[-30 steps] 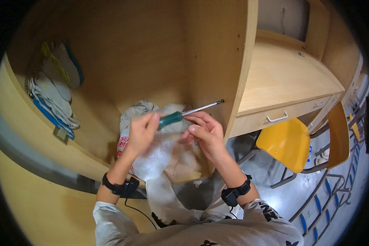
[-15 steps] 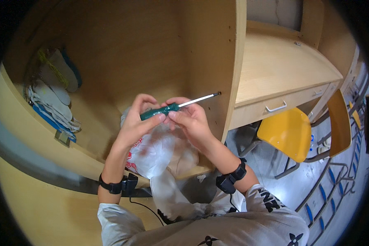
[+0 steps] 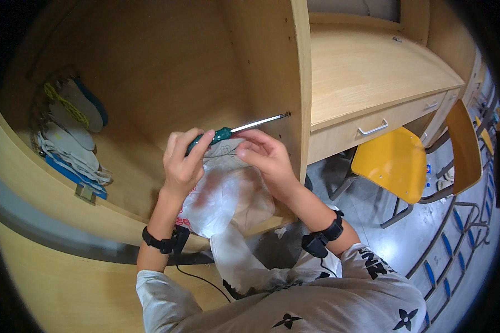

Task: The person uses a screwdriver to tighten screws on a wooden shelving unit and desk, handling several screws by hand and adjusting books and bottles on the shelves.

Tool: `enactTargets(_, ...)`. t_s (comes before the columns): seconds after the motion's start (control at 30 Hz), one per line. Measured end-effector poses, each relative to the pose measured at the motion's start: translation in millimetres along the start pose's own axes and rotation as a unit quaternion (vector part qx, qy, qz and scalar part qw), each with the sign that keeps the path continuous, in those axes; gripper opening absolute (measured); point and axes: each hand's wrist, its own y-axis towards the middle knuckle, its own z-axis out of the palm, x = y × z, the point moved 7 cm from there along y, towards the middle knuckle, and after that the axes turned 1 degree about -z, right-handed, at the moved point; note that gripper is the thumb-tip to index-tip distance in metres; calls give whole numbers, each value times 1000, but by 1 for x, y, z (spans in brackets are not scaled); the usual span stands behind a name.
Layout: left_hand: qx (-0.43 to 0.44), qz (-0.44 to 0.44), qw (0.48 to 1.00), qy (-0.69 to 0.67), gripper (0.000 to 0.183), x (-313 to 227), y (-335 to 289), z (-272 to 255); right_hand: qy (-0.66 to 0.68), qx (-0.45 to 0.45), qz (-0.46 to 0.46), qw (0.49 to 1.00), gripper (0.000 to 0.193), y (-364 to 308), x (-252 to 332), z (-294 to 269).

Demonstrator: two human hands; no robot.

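My left hand (image 3: 184,161) is closed around the green handle of a screwdriver (image 3: 223,134). The screwdriver slants up to the right, and its tip meets a dark hole or screw in the cabinet's upright side panel (image 3: 294,72); which one I cannot tell. Just below the shaft, my right hand (image 3: 269,164) curves with thumb and fingers apart, holding nothing; whether a fingertip brushes the shaft is unclear. Beneath both hands a white plastic bag (image 3: 211,208) with red print sits on the cabinet floor, beside a pale brown bundle (image 3: 255,205).
Insoles (image 3: 66,136), white gloves (image 3: 75,158) and yellow cord (image 3: 66,105) lie at the cabinet's left. Right of the panel stands a desk (image 3: 366,72) with a drawer handle (image 3: 373,127). A yellow chair (image 3: 391,164) and a ladder-like metal frame (image 3: 444,250) are farther right.
My right hand has come off the screwdriver handle, and its fingers have spread. My left hand has shifted its grip toward the handle's rear. The view has moved slightly.
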Motion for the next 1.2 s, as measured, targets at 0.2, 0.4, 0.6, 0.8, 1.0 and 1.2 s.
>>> enactTargets(0.2, 64, -68, 986, -140, 28, 12, 6, 1, -68, 4, 92, 993, 8, -45, -1, -31)
enactTargets(0.4, 241, -529, 506, -637, 24, 40, -14, 37, 73, -17, 60, 995, 25, -28, 0, -30)
enactTargets(0.6, 191, -525, 585, -589, 24, 36, 2, 22, 365, -98, -53, 924, 37, 13, 21, -8)
enactTargets(0.8, 94, -451, 732, -502, 35, 30, 0, 2, 515, -113, -116, 842, 34, 19, 22, -6)
enactTargets(1.0, 111, -443, 741, -492, 36, 27, -2, -5, 571, -141, -150, 795, 24, 16, 15, -7)
enactTargets(1.2, 98, -433, 796, -412, 27, 42, -13, 6, 576, -85, -184, 792, 14, 21, 13, -9)
